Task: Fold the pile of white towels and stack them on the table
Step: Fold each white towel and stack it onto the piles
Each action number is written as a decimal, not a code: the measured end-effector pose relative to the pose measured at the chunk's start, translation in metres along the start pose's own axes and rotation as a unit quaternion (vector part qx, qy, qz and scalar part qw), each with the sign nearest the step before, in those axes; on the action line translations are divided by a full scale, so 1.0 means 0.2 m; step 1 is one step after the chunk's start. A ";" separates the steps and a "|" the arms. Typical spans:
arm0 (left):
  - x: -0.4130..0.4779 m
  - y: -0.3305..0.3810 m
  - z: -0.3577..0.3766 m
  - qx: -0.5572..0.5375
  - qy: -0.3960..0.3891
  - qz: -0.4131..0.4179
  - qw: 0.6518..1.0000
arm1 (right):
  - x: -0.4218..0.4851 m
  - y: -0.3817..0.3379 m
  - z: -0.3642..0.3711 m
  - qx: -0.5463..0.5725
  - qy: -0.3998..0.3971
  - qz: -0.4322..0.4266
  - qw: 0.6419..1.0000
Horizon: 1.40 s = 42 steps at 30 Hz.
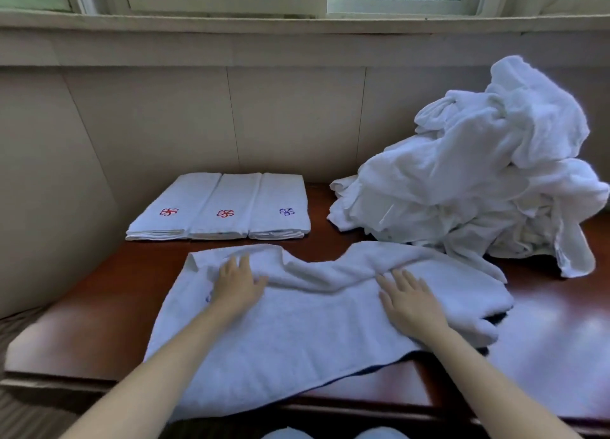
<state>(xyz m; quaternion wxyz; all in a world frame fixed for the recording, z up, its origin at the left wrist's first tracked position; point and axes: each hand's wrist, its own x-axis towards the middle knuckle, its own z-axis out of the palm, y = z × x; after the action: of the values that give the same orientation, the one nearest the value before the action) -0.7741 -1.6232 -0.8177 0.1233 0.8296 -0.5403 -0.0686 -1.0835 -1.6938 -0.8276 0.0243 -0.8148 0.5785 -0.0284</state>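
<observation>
A white towel (313, 323) lies spread across the front of the reddish-brown table (99, 306), its far edge rumpled and its near edge hanging over the table's front. My left hand (236, 282) rests flat on the towel's left part with fingers straight. My right hand (409, 301) lies flat on its right part, fingers spread. Three folded white towels (219, 204) sit side by side at the back left, two with red flower marks and one with a blue one. A tall heap of unfolded white towels (478, 181) rises at the back right.
A panelled wall (165, 115) stands right behind the table under a window sill (297, 26). The table's left end (29, 349) drops off beside a dark striped surface. The heap's loose ends drape toward the table's right side (561, 323).
</observation>
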 end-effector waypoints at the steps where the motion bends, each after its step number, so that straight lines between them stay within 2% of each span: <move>1: -0.04 0.00 0.07 0.012 -0.030 -0.006 0.999 | -0.02 0.01 0.04 0.015 -0.018 0.014 1.000; 3: -0.07 -0.04 0.15 0.021 -0.027 -0.004 0.999 | -0.05 0.01 0.06 0.020 -0.004 0.035 0.999; 5: -0.07 -0.07 0.14 -0.005 -0.005 0.004 1.000 | -0.07 0.00 0.02 -0.023 0.024 0.038 0.999; 6: -0.06 -0.08 0.13 -0.020 0.001 0.013 1.000 | -0.08 -0.01 -0.02 -0.047 0.011 0.038 0.998; 10: -0.02 -0.17 0.07 -0.051 0.005 0.039 0.998 | -0.10 -0.03 -0.19 -0.022 -0.151 0.053 0.987; 11: -0.01 -0.19 0.06 -0.060 0.012 0.034 0.998 | -0.10 -0.03 -0.19 -0.026 -0.140 0.059 0.988; 15: -0.01 -0.25 0.05 -0.095 0.024 -0.016 0.995 | -0.14 0.02 -0.12 0.018 0.017 0.145 0.989; 17: -0.01 -0.26 0.04 -0.094 0.007 -0.034 0.995 | -0.14 0.09 -0.06 0.040 0.073 0.146 0.986; 19: -0.02 -0.29 0.03 -0.064 -0.010 -0.051 0.997 | -0.14 0.16 -0.03 0.134 0.133 0.170 0.967; 21: -0.02 -0.29 0.01 -0.004 -0.009 -0.066 0.998 | -0.14 0.23 -0.02 0.240 0.184 0.220 0.928; 22: -0.01 -0.27 -0.01 0.038 -0.002 -0.079 0.996 | -0.13 0.27 -0.02 0.238 0.202 0.239 0.919; 23: 0.00 -0.25 -0.04 0.087 -0.001 -0.096 0.991 | -0.13 0.32 -0.03 0.200 0.201 0.252 0.925; 25: 0.02 -0.15 -0.10 0.170 -0.028 -0.140 0.975 | -0.13 0.38 -0.05 0.124 0.127 0.273 0.946; 27: 0.04 -0.05 -0.13 0.212 -0.034 -0.149 0.965 | -0.13 0.41 -0.10 0.149 0.044 0.294 0.943; 29: 0.06 0.04 -0.09 0.200 0.006 -0.057 0.978 | -0.09 0.42 -0.18 0.206 -0.033 0.288 0.935; 31: 0.04 0.14 0.01 0.113 0.022 0.072 0.991 | -0.07 0.40 -0.27 0.195 -0.110 0.257 0.940; 32: 0.02 0.20 0.06 0.064 0.005 0.108 0.992 | -0.05 0.40 -0.29 0.181 -0.109 0.254 0.944; 33: 0.00 0.24 0.11 0.035 -0.019 0.118 0.992 | -0.04 0.39 -0.31 0.173 -0.068 0.257 0.948; 35: -0.01 0.30 0.21 0.041 -0.045 0.108 0.992 | -0.03 0.39 -0.31 0.112 0.137 0.244 0.953; 37: -0.01 0.31 0.26 0.053 -0.032 0.098 0.993 | -0.07 0.34 -0.26 0.030 0.347 0.156 0.924; 38: 0.00 0.30 0.27 0.055 -0.029 0.094 0.994 | -0.09 0.31 -0.23 0.019 0.399 0.106 0.911; 39: 0.01 0.30 0.27 0.056 -0.031 0.089 0.994 | -0.11 0.29 -0.17 0.013 0.408 0.072 0.910; 40: 0.02 0.29 0.26 0.057 -0.038 0.085 0.994 | -0.12 0.29 -0.11 0.014 0.359 0.068 0.931; 42: 0.02 0.28 0.26 0.067 -0.054 0.080 0.993 | -0.14 0.30 0.01 -0.003 0.215 0.121 0.969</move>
<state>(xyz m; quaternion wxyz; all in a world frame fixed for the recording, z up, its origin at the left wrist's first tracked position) -0.8339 -1.6555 -0.8511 0.0426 0.7854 -0.6139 -0.0668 -1.1489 -1.6880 -0.8351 -0.0999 -0.7133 0.6648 -0.1982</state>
